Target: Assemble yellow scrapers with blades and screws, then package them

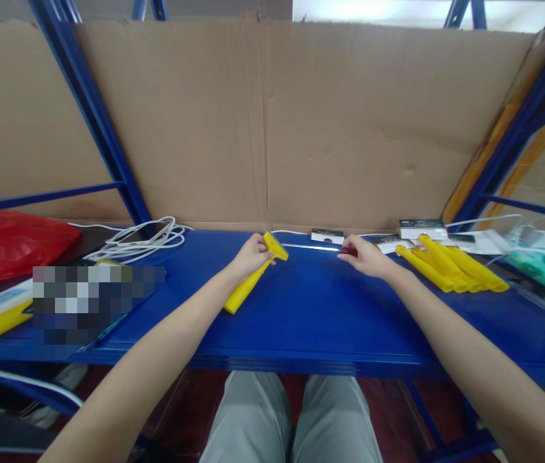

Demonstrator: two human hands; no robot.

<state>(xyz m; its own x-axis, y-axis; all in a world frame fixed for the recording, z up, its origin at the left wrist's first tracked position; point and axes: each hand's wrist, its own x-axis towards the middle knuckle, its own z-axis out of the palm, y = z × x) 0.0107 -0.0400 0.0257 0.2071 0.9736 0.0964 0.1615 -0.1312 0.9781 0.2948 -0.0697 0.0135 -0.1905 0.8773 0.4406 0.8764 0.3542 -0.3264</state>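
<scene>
Near the middle of the blue tabletop (311, 308), my left hand (251, 254) is closed around a yellow scraper (244, 290) just below its angled head. The scraper's handle slants down and left, and small screws show on the head. My right hand (366, 257) grips the dark red handle of a screwdriver (313, 247). Its long metal shaft runs left to the scraper's head; whether the tip touches a screw is too small to tell.
Several yellow handles (450, 267) lie at the right, beside small black-and-white boxes (421, 228). At the left are a coiled white cable (141, 241), a red plastic bag (11, 244) and a blurred-out item (91, 302). A cardboard panel (349, 128) stands behind.
</scene>
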